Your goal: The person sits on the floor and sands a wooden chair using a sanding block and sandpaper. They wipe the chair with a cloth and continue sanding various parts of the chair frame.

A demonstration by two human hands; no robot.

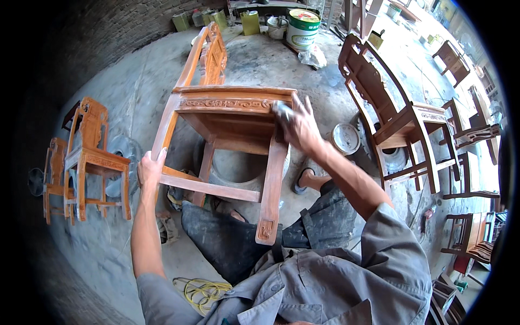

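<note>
Concrete floor (260,59), brick wall (108,27), wooden chairs (86,157)

Two hands were counted: the left hand (150,169) and the right hand (296,124). One carved orange wooden chair (227,116) was held. One large green-and-white paint bucket (302,28) and one round white lid (345,138) were seen.

Carved chair (227,108) of matt reddish wood; rough grey concrete floor (135,92).
</note>
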